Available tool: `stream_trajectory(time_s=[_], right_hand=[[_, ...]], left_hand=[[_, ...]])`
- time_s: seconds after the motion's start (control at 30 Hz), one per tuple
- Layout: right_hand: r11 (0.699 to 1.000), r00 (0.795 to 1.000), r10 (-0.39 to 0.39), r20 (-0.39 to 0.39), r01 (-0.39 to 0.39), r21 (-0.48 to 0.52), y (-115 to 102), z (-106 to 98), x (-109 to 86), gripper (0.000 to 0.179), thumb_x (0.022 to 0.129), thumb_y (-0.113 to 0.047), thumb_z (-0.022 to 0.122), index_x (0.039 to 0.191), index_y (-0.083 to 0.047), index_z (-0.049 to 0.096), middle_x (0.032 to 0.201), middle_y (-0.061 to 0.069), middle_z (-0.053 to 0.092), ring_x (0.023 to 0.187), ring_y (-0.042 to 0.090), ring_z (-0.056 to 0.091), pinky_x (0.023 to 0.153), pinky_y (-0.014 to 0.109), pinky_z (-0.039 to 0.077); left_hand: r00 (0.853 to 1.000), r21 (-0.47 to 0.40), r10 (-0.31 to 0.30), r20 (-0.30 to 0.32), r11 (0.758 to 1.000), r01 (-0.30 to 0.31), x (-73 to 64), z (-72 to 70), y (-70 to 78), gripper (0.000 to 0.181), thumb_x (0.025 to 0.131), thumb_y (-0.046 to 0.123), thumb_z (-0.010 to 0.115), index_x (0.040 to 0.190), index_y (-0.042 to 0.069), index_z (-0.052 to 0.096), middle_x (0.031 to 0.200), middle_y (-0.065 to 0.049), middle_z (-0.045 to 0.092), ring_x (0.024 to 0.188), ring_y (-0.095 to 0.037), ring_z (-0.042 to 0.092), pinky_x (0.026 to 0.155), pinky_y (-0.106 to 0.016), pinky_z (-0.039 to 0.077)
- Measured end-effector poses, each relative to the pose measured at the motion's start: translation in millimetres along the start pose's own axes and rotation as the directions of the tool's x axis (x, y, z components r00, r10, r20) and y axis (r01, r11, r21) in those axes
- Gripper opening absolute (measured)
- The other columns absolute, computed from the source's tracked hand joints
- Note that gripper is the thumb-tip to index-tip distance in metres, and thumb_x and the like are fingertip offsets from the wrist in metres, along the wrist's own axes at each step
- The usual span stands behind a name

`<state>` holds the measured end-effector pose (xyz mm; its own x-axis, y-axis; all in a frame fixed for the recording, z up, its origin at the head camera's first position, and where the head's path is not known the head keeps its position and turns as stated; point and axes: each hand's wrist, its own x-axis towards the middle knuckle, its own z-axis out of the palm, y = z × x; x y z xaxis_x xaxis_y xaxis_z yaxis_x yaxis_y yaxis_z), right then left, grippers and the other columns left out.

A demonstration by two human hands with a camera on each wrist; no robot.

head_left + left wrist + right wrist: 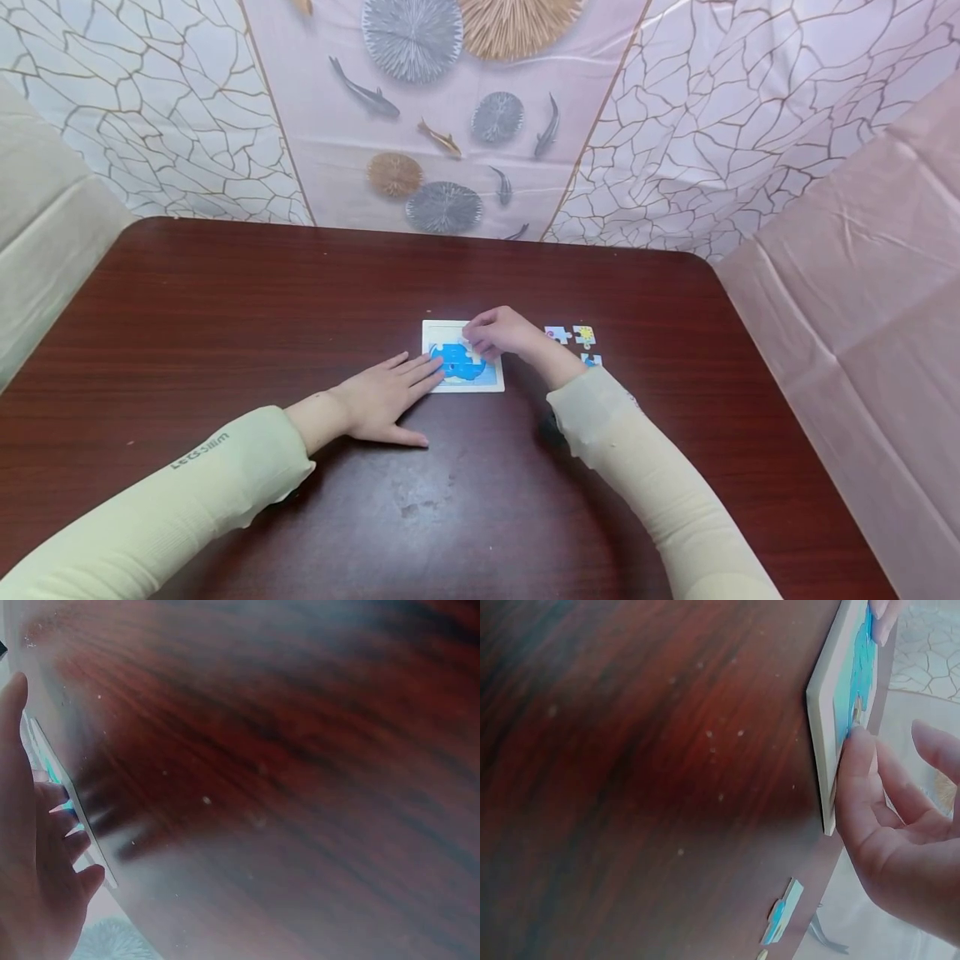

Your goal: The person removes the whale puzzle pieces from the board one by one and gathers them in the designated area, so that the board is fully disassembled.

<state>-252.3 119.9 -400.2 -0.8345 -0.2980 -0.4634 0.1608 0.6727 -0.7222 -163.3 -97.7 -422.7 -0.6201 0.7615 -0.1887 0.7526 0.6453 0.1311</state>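
Observation:
A puzzle board (500, 387) with a white frame and a blue animal picture lies flat on the table. My left hand (386, 397) rests palm down with its fingers straight, the fingertips on the board's left side. In the left wrist view, the fingers of the left hand (45, 847) reach over the board's edge (97, 851). Above the board's upper right part, my right hand (501, 333) pinches a small, pale puzzle piece, mostly hidden by its fingers. The right wrist view shows the right hand's (900, 814) thumb and fingertips close to the board's surface (821, 727).
To the right of the board lie loose puzzle pieces: one with a pink mark (556, 334), one with a yellow sun (584, 335) and a blue one (591, 360), partly behind the right forearm. The dark wooden table (247, 317) meets patterned cloth walls (675, 125).

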Motion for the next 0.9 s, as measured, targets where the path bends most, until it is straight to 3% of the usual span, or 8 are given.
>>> stream_trajectory(time_s=[0.57,0.9], right_hand=[[1.000,1.000,-0.022,-0.023,0.021,-0.015,0.2,0.7,0.2,0.027,0.090,-0.020,0.063,0.111,-0.004,0.068,0.099,0.015,0.069,0.078,0.017,0.065,0.075,0.027,0.056],[0.999,0.999,-0.046,-0.027,0.046,-0.022,3.5,3.0,1.6,0.024,0.088,-0.015,0.064,0.110,-0.005,0.067,0.098,0.014,0.069,0.079,0.019,0.065,0.075,0.027,0.056]], left_hand=[[1.000,-0.010,-0.015,0.015,1.000,0.016,1.3,-2.2,0.8,0.090,0.085,0.068,0.044,0.149,0.008,0.024,0.156,-0.010,0.020,0.145,-0.026,0.018,0.117,-0.044,0.017],[1.000,-0.002,0.003,-0.025,1.000,-0.003,2.5,-1.4,-1.3,0.089,0.085,0.067,0.045,0.148,0.007,0.028,0.155,-0.012,0.022,0.144,-0.028,0.019,0.118,-0.043,0.015]])
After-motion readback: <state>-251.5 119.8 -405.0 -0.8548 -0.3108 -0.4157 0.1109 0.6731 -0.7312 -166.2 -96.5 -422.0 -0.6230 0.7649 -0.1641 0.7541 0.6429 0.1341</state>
